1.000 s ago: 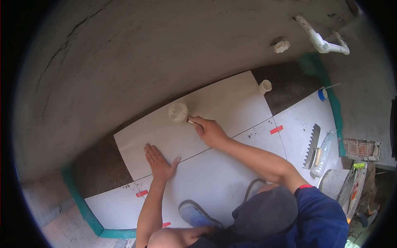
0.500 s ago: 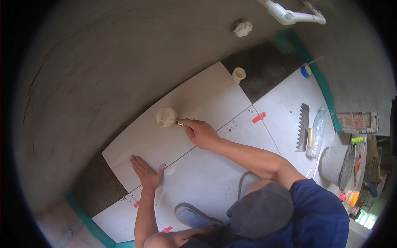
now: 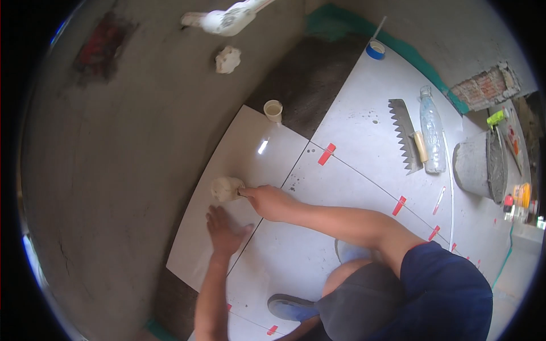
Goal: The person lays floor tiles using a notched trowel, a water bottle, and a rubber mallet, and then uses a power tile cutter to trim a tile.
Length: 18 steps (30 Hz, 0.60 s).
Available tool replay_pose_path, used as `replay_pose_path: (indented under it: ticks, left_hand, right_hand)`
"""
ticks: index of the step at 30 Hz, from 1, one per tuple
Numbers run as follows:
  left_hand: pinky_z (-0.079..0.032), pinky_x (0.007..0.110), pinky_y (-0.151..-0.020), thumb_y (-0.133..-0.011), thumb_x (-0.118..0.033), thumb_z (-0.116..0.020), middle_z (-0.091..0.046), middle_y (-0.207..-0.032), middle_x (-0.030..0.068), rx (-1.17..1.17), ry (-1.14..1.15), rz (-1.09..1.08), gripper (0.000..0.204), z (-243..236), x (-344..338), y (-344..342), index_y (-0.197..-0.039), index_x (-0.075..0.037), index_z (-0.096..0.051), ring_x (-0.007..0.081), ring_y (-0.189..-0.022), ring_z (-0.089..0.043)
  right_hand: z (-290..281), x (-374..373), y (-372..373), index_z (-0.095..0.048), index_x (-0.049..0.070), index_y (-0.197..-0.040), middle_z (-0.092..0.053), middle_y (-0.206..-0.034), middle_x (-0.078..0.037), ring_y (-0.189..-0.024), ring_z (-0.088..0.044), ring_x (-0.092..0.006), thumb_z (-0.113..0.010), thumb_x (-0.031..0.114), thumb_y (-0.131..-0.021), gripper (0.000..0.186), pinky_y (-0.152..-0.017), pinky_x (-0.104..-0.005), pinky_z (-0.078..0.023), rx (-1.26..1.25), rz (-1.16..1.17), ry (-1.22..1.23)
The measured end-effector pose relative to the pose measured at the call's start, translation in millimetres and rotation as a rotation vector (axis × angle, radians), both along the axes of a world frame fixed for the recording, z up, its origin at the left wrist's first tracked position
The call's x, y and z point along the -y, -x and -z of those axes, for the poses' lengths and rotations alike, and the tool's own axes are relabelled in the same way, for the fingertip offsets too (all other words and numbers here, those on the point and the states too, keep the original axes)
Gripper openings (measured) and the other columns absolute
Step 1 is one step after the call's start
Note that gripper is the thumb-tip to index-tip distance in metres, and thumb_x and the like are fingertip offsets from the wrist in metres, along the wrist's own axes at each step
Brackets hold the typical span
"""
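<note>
My right hand (image 3: 271, 203) is closed round the handle of a mallet with a pale, round head (image 3: 226, 189). The mallet head is over a large white floor tile (image 3: 196, 250) that runs along the wall; whether it touches the tile I cannot tell. Just below the mallet, my left hand (image 3: 226, 233) lies on the same tile with its fingers spread, holding nothing. A dark joint separates this tile from its white neighbours, and red tile clips (image 3: 327, 154) stick up from other joints.
A short cream pipe stub (image 3: 273, 111) stands at the tile's far end, beside dark bare floor (image 3: 304, 77). To the right lie a notched trowel (image 3: 405, 136) and a clear plastic bottle (image 3: 433, 133). A grey bucket (image 3: 475, 165) stands beyond; a blue-edged ring (image 3: 375, 49) lies farther off.
The whole view has turned, so the tile now runs more steeply. My left hand is closer to the mallet head, still spread on the tile. The right hand keeps its grip.
</note>
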<state>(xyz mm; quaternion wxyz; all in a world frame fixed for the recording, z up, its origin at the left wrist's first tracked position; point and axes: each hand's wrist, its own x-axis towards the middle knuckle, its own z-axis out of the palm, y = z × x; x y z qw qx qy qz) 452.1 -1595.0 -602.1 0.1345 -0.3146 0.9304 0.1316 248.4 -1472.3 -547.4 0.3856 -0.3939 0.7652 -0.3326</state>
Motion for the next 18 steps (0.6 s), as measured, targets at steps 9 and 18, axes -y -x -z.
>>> replay_pose_path:
  ticks: [9,18]
  left_hand:
    - [-0.019,0.054,-0.114,-0.057,-0.05,-0.084,-0.014,-0.152,0.0321,-0.028,-0.039,-0.087,0.127,-12,-17,47,-0.145,0.011,-0.016,0.0534,-0.138,-0.017]
    - [-0.021,0.056,-0.112,-0.057,-0.051,-0.084,-0.014,-0.15,0.0364,0.012,0.004,-0.028,0.13,-13,-17,51,-0.144,0.014,-0.014,0.0559,-0.136,-0.02]
  right_hand:
    - [-3,-8,29,-0.056,0.014,-0.128,-0.065,-0.102,-0.021,-0.091,-0.062,-0.0396,-0.048,0.014,-0.095,0.034,-0.077,-0.0471,-0.051,0.03,0.114,0.031]
    - [6,-13,37,-0.057,0.014,-0.128,-0.065,-0.101,-0.021,-0.091,-0.063,-0.0395,-0.048,0.014,-0.095,0.034,-0.077,-0.0476,-0.051,0.006,0.131,-0.019]
